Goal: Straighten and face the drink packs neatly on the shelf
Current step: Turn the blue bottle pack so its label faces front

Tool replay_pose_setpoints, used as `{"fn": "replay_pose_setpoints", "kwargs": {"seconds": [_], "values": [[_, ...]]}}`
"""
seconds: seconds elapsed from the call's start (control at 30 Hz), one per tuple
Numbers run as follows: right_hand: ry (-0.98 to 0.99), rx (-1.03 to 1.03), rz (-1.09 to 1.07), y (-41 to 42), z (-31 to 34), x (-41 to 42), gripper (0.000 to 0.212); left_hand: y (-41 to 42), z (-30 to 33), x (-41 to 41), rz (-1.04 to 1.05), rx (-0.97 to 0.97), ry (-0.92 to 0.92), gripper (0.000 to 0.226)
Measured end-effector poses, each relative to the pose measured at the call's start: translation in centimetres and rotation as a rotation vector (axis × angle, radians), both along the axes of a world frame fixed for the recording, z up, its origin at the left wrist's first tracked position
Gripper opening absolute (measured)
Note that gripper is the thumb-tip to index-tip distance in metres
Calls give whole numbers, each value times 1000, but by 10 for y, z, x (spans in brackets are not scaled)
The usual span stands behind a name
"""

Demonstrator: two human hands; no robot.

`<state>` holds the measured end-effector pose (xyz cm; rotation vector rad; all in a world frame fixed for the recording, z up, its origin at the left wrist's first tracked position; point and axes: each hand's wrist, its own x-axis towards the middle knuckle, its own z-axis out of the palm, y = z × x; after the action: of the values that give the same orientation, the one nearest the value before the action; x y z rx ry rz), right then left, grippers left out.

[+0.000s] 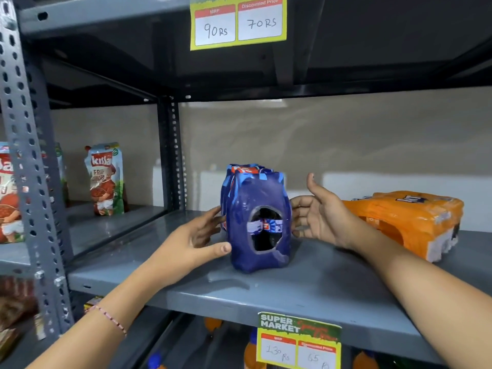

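Grey metal shelf point(306, 283) takes up most of the view, w/ a perforated upright post point(29, 166) way out to the left of the left hand. Both arms reach in from the bottom corners.

Orange drink pack point(410, 222) is the biggest item. It lies on its side on the shelf, just behind and to the right of the right hand, apart from the blue one. Can't tell if the forearm brushes it.

Blue drink pack point(257, 217) stands upright right between the two hands, roughly mid shelf, a bit back from the front edge. The end w/ the torn oval hole in the wrap faces the camera, bottle labels show through it.

Left hand point(197, 235) is pressed flat-ish on the pack's left side: fingers spread along the wrap, thumb on the lower front corner. More bracing than a real grab, hand mostly open. Thin beaded bracelet point(110, 319) sits on that wrist.

Right hand point(316, 211) is wide open, palm facing the pack, thumb up, fingertips at the pack's right side. Touching or just shy of it, can't tell.

Kissan pouch point(106, 179) stands upright on the next bay's shelf, well left of the left hand, past the back post.

Yellow price tag point(238, 22) hangs above both hands, reads 90 Rs / 70 Rs. Another tag point(299, 342) is clipped to the shelf's front edge, below the right hand.
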<state>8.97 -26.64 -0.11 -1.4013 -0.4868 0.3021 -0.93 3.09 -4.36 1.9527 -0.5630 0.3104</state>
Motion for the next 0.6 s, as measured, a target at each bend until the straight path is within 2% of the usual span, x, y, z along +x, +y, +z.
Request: {"fn": "replay_pose_setpoints", "kwargs": {"seconds": [0.13,0.2,0.3,0.47,0.53,0.57,0.6], "values": [[-6,-47,189,12,0,-6,85,2,2,0,110,-17,-35,66],[-38,-61,183,17,1,-9,86,7,2,1,170,-109,-37,68],[-124,-1,-20,20,3,-8,77,18,4,1,320,-179,-12,69],[-258,25,-466,14,5,6,42,27,7,15,599,-206,-43,38],[-286,-64,-563,10,2,11,31,20,10,25,513,-334,-27,18],[-278,-111,-558,9,-1,13,33,16,13,30,452,-432,0,11],[-261,-154,-516,9,-4,14,39,14,16,34,413,-529,23,14]]}}
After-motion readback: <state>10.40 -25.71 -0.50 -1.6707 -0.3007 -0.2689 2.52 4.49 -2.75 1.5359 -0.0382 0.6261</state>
